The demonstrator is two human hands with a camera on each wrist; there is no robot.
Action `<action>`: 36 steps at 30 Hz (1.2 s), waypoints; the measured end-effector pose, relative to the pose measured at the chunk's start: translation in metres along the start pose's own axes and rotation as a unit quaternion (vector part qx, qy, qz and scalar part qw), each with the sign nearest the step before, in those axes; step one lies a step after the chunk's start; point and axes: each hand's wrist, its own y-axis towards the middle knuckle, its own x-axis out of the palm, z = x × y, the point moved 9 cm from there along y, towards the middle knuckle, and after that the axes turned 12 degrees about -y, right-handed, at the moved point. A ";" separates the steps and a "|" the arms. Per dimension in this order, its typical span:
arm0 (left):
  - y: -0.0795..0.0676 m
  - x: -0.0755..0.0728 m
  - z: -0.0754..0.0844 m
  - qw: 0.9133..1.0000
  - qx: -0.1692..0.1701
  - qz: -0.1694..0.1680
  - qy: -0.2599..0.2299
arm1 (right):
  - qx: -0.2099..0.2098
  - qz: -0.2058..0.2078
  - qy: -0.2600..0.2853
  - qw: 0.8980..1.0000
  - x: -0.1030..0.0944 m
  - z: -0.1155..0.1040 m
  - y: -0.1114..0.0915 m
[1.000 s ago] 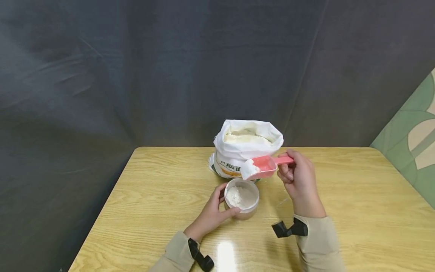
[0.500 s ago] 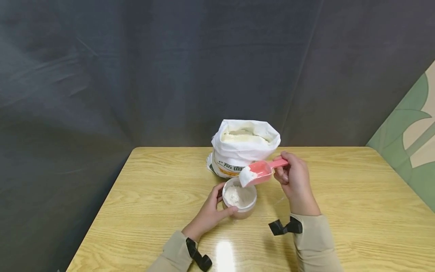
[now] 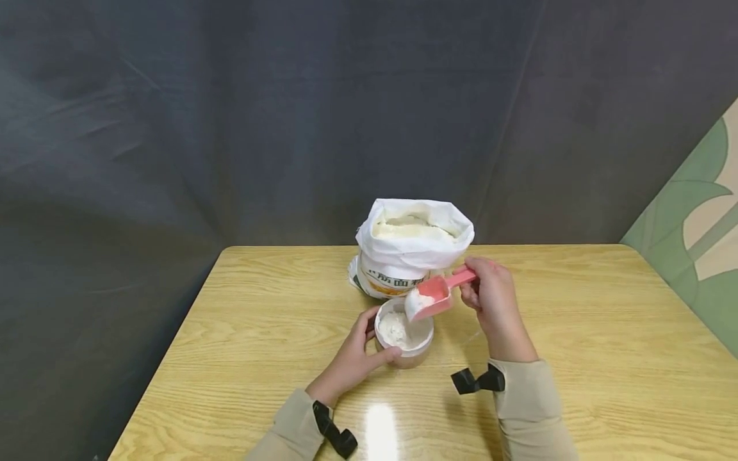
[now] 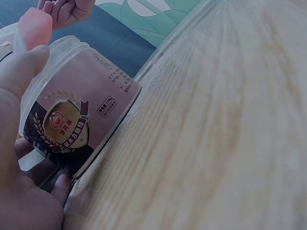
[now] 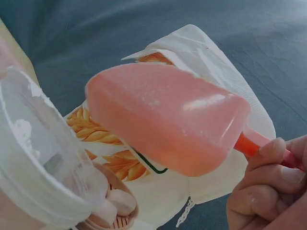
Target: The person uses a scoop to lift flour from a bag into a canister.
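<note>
My right hand (image 3: 491, 301) grips the handle of a pink plastic scoop (image 3: 434, 298), with white powder at its front lip. The scoop's tip overlaps the rim of a round plastic jar (image 3: 410, 362) in the head view, tilted down toward it. White powder lies inside the jar. My left hand (image 3: 359, 358) holds the jar from the left, thumb at the near side and fingers round the far side. A pink label with a crest (image 4: 64, 125) shows on the jar in the left wrist view, and its base stands on the table.
Right behind the jar stands an open white flour bag (image 3: 403, 256), its top rolled out and powder inside. Both are on a light wooden table (image 3: 259, 320). A dark curtain (image 3: 288, 128) hangs behind the table, and a green leaf-patterned panel (image 3: 692, 224) is at the right.
The right hand has moved the scoop down and left, from in front of the bag to over the jar's rim, and its lip now dips lower. The left hand keeps its hold on the jar.
</note>
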 end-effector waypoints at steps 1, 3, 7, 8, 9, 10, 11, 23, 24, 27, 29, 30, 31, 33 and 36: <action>0.000 0.000 0.000 1.000 0.002 -0.001 0.000 | 0.002 0.003 -0.010 1.000 0.000 0.000 0.000; 0.000 0.000 -0.001 1.000 0.004 -0.001 0.001 | 0.004 0.010 -0.036 0.999 0.001 0.000 0.000; 0.000 0.000 -0.002 1.000 0.006 -0.003 0.001 | -0.005 0.019 -0.075 0.997 0.003 -0.001 0.001; 0.001 0.000 -0.002 1.000 0.005 -0.003 0.000 | -0.006 0.019 -0.084 0.996 0.003 -0.001 0.000; 0.001 0.000 -0.002 1.000 0.003 -0.003 0.000 | -0.006 0.018 -0.091 0.996 0.004 -0.001 0.000; 0.001 0.000 -0.002 1.000 0.002 -0.004 -0.001 | -0.007 0.016 -0.096 0.995 0.005 -0.001 0.000; 0.001 0.001 -0.001 1.000 0.001 -0.003 -0.001 | -0.008 0.013 -0.103 0.995 0.006 -0.001 0.000; 0.000 0.000 -0.001 1.000 -0.003 -0.001 0.002 | -0.027 -0.010 -0.159 0.987 0.015 -0.002 -0.001; 0.000 0.000 -0.002 1.000 -0.004 -0.001 0.002 | -0.029 -0.010 -0.166 0.986 0.015 -0.003 -0.002; 0.000 0.000 -0.002 1.000 -0.005 -0.001 0.002 | -0.036 -0.008 -0.188 0.982 0.015 -0.006 -0.003; 0.000 0.000 -0.003 1.000 -0.005 -0.001 0.002 | -0.044 -0.003 -0.201 0.979 0.015 -0.009 -0.004; 0.000 0.000 -0.003 1.000 -0.003 -0.002 0.002 | -0.049 -0.001 -0.208 0.977 0.016 -0.010 -0.005; 0.000 0.000 -0.003 1.000 -0.002 -0.002 0.002 | -0.054 0.001 -0.214 0.975 0.016 -0.012 -0.006; 0.000 0.000 -0.003 1.000 0.000 -0.002 0.001 | -0.063 0.003 -0.223 0.973 0.017 -0.016 -0.007; 0.001 0.000 -0.002 1.000 0.002 -0.003 0.001 | -0.072 0.006 -0.236 0.969 0.018 -0.020 -0.010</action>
